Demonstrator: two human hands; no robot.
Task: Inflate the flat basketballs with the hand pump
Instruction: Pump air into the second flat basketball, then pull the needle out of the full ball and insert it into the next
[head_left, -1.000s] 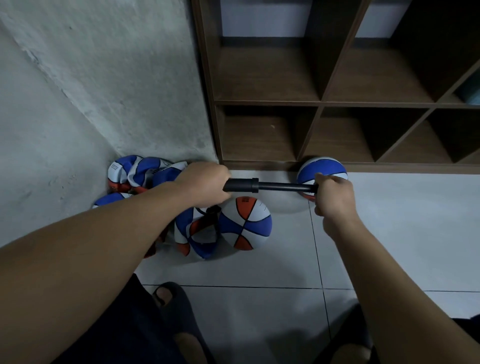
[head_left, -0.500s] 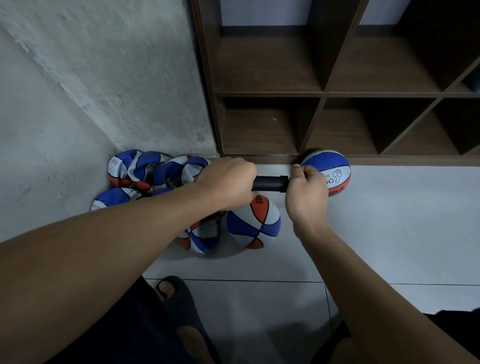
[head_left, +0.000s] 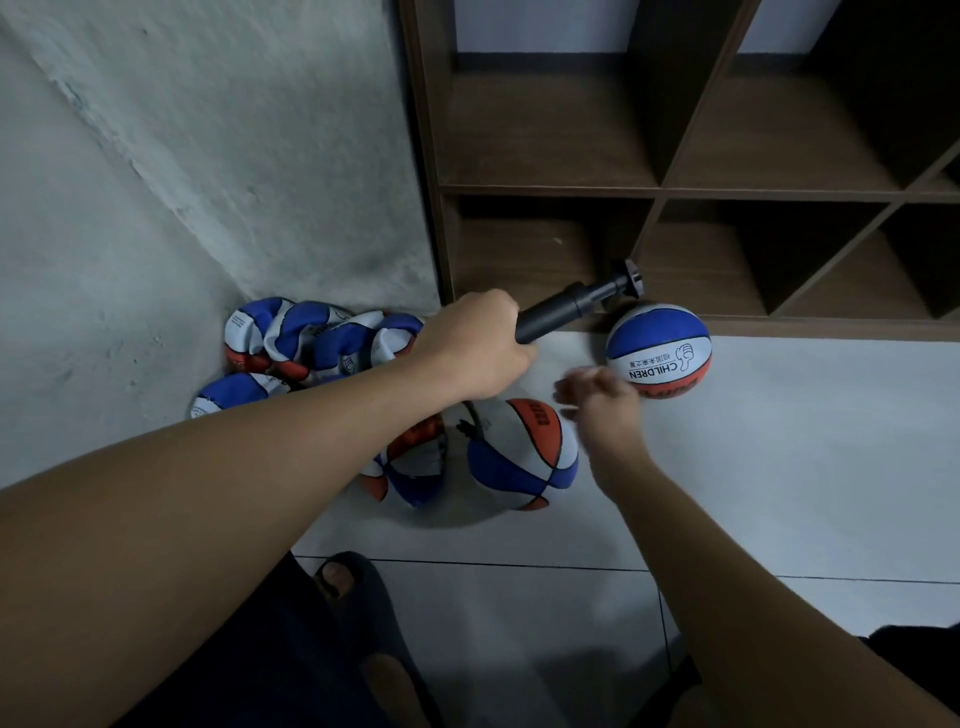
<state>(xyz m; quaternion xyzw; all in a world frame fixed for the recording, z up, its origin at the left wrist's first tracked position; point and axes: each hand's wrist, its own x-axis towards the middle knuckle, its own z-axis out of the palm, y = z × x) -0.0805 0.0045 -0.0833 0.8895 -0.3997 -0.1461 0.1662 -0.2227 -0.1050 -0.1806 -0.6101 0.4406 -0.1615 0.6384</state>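
Pumping looks paused: left hand grips the hand pump above a round basketball on the floor, right hand blurred, apparently empty, likely needing to detach the hose next.

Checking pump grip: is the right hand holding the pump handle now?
No: the right hand is off the pump, blurred above the floor, while the left hand grips its barrel.
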